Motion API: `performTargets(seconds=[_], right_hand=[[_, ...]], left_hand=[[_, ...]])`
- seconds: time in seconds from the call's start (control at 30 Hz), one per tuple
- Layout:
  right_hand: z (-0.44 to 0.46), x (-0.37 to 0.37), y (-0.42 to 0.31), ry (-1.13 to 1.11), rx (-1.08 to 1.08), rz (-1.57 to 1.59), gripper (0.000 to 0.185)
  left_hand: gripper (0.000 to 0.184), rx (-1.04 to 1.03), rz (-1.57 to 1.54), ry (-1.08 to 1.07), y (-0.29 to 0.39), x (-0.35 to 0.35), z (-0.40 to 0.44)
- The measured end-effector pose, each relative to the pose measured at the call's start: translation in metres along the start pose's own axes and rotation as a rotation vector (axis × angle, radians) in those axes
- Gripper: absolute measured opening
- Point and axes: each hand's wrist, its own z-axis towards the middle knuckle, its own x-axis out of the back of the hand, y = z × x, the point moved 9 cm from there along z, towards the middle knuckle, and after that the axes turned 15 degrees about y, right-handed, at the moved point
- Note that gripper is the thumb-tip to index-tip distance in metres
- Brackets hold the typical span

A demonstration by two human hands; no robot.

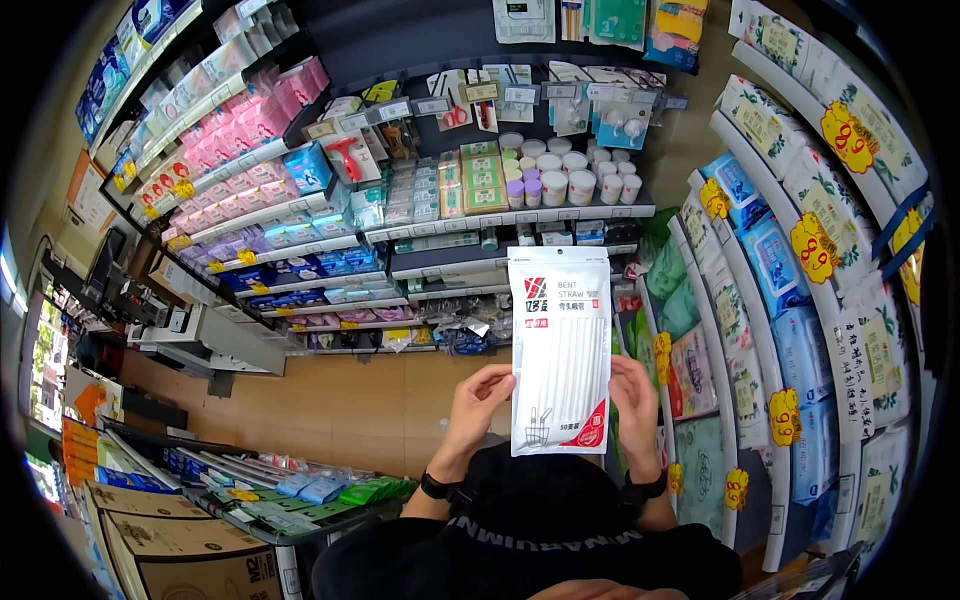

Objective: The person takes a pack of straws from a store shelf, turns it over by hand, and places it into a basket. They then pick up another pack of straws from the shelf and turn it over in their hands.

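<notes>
A white packet of bent straws (562, 350) is held upright in front of my chest, its printed front with a red corner showing. My left hand (478, 408) grips the packet's left edge, with the fingertips bent round it. On the opposite edge, my right hand (634, 405) closes on the packet at about the same height. Part of each hand's fingers is hidden behind the packet. Dark bands circle both wrists.
Ahead stands a shelf (520, 215) of small tubs, boxes and hanging goods. Pink packs (235, 130) fill the shelves at left. Tissue and wipe packs (775, 265) line the right-hand shelves. Cardboard boxes (180, 520) stand at lower left, beside a low rack of packets (310, 490).
</notes>
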Motion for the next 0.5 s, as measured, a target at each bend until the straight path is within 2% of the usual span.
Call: performTargets(seconds=[0.33, 0.43, 0.5], right_hand=[[0.0, 0.02, 0.011, 0.067, -0.01, -0.024, 0.028], [0.002, 0.022, 0.018, 0.058, -0.012, -0.039, 0.028], [0.002, 0.021, 0.02, 0.046, -0.011, -0.054, 0.028]], left_hand=[[0.02, 0.013, -0.025, -0.039, -0.005, -0.008, -0.004], [0.024, 0.04, -0.056, -0.086, -0.01, -0.009, -0.004], [0.034, 0.025, -0.097, -0.108, -0.008, -0.013, -0.003]])
